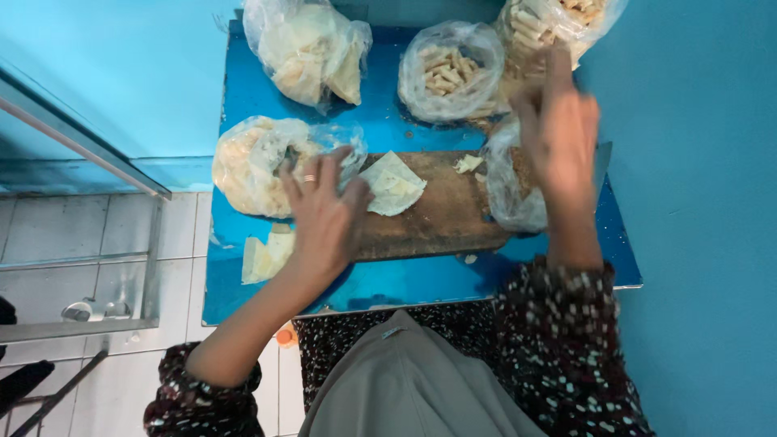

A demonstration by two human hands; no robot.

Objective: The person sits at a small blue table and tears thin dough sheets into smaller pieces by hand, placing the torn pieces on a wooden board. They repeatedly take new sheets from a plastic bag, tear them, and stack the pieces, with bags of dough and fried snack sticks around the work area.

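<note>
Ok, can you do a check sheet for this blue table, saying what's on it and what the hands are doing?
Surface: blue table, wooden board on it.
Job's things: pale folded wrapper on the board; clear bag of wrappers at its left.
Clutter: bag of rolled sticks; two further bags at the back; loose wrappers; crumbs.
Hands: left hand flat at the wrapper's edge, with a ring; right hand blurred, over a bag.
Cables: nothing seen.
Surroundings: blue wall, white floor tiles.

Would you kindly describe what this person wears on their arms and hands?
Both arms wear dark sleeves with small pale and reddish dots, pushed up to bare the forearms. The left hand has a ring on one finger. The right hand appears bare, though blurred.
</note>
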